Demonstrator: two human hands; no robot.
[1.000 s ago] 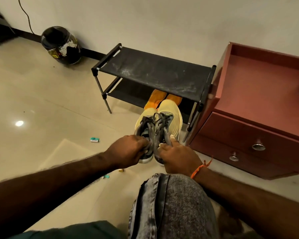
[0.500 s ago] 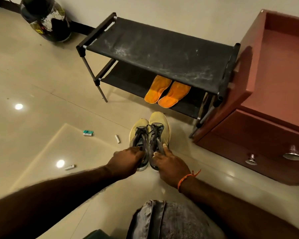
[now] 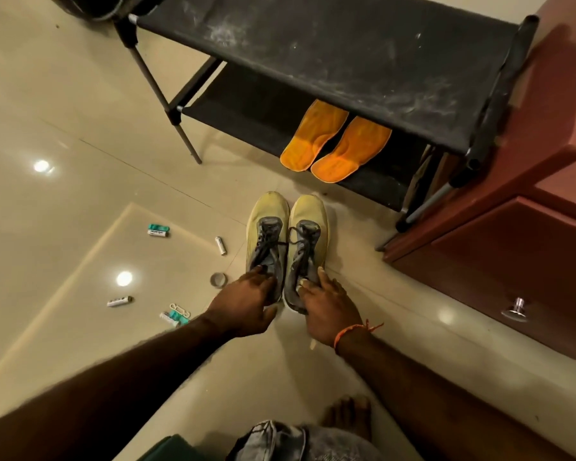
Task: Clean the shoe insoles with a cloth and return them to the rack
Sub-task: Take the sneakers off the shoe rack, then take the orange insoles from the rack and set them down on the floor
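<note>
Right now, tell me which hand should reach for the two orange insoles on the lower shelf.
Right, probably. The right hand rests on the right yellow-and-grey sneaker, which sits almost directly below the orange foam insoles on the black rack's lower shelf. The left hand is further left.

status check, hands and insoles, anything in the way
Left hand and right hand each gripping a yellow-grey sneaker's heel on the floor. Two orange foam insoles on black rack's lower shelf. Small litter at left, not blocking.

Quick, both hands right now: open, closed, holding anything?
Left hand: gripping the heel of the left shoe.
Right hand: gripping the heel of the right shoe.
</note>
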